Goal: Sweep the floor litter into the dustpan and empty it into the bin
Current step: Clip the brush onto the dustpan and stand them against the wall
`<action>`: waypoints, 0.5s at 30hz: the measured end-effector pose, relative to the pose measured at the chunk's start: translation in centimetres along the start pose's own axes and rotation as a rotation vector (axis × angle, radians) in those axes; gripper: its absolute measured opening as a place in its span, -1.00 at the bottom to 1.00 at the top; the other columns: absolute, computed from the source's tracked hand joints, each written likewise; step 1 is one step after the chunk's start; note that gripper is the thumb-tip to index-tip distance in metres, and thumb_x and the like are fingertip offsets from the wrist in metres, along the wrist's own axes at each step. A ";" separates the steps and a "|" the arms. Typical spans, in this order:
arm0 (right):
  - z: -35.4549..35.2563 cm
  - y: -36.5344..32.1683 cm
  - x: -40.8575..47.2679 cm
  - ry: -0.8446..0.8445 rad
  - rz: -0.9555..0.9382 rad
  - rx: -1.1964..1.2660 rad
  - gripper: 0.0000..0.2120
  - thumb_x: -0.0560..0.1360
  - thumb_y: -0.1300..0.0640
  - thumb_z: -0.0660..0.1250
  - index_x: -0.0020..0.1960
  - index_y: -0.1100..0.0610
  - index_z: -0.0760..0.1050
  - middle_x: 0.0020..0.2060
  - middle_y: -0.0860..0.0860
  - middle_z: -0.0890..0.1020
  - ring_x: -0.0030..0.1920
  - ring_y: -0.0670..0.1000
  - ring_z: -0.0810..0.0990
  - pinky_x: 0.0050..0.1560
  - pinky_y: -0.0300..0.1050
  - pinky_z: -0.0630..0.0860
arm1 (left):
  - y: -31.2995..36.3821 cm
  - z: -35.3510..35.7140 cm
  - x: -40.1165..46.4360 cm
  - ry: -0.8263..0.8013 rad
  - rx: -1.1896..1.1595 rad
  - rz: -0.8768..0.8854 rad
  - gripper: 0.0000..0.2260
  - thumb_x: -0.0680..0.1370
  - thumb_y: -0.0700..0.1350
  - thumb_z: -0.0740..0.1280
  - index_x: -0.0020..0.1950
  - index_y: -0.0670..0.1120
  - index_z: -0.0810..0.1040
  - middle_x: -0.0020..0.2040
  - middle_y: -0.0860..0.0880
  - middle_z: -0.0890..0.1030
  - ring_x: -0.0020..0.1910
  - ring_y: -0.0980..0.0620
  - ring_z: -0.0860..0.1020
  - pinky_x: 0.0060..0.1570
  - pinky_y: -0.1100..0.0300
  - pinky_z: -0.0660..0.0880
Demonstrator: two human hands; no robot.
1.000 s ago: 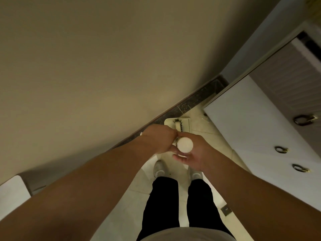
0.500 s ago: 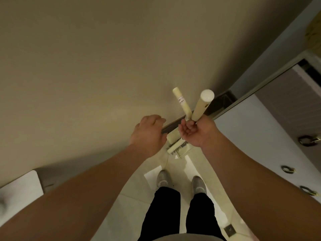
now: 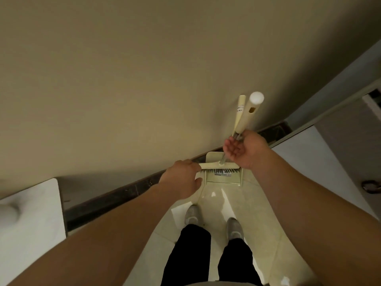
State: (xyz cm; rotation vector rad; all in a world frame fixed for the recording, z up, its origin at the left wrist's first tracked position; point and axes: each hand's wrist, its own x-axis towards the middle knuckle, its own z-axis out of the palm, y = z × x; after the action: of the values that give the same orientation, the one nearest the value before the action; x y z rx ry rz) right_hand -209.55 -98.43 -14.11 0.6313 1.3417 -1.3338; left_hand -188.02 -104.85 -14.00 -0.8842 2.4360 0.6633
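Observation:
A cream broom and a cream dustpan [image 3: 223,179] stand together on the floor against the beige wall. The broom head [image 3: 218,165] lies across the top of the pan, bristles down. The broom handle [image 3: 250,114] and the dustpan handle [image 3: 240,109] rise side by side. My right hand [image 3: 245,151], palm towards me, holds both thin shafts loosely just below the thick grips. My left hand [image 3: 181,180] grips the left end of the broom head at the pan's edge. No bin is in view.
A dark skirting [image 3: 123,193] runs along the wall's foot. A white cabinet with ring handles [image 3: 371,186] stands close on the right, and a white fixture [image 3: 28,213] on the left. A white sheet [image 3: 178,212] lies on the pale tiles beside my left shoe [image 3: 192,215].
The broom and dustpan moved from in front of me towards the wall, their handles now tilted up against it. My left hand reached down to the broom head.

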 end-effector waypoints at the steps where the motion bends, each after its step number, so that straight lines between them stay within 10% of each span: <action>1: -0.1 -0.2 0.2 0.018 -0.009 -0.034 -0.76 0.63 0.08 0.21 0.16 0.20 0.56 -0.19 0.10 0.64 -0.16 0.06 0.67 -0.10 0.00 0.68 | 0.2 0.0 -0.2 -0.004 -0.002 -0.004 -0.63 0.60 0.11 0.28 0.37 0.04 0.51 0.24 -0.07 0.54 0.21 -0.14 0.50 0.19 -0.05 0.53; 6: -0.7 -0.6 0.8 0.093 -0.248 -0.549 -0.54 0.51 0.22 0.29 0.37 -0.08 0.44 0.17 0.07 0.59 0.00 0.09 0.61 -0.01 0.10 0.67 | 1.8 -0.8 -1.4 -0.019 0.003 -0.006 -0.65 0.60 0.12 0.27 0.35 0.06 0.52 0.18 -0.07 0.55 0.17 -0.12 0.52 0.13 -0.02 0.55; 11: -0.9 -2.2 1.8 0.170 -0.539 -0.835 -0.12 0.27 -0.15 0.56 0.49 -0.05 0.28 0.33 0.07 0.50 0.28 0.19 0.54 0.29 0.23 0.53 | 3.6 -2.1 -1.2 0.056 -0.003 -0.040 -0.68 0.60 0.08 0.25 0.31 0.05 0.55 0.14 -0.06 0.57 0.13 -0.11 0.54 0.08 0.01 0.55; 15: -1.2 -2.8 3.0 0.069 -0.497 -0.842 -0.39 0.51 -0.10 0.44 0.47 0.08 0.35 0.23 0.02 0.55 0.25 0.09 0.53 0.25 0.06 0.49 | 5.1 -2.5 -0.5 0.073 -0.012 -0.044 -0.70 0.61 0.07 0.25 0.30 0.05 0.56 0.13 -0.04 0.59 0.11 -0.09 0.55 0.09 -0.01 0.56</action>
State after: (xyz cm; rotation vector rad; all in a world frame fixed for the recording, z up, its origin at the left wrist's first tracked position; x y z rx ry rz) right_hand -213.27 -98.93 -16.13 -0.2522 2.0112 -0.9658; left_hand -191.79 -102.58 -10.35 -0.9799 2.4709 0.6409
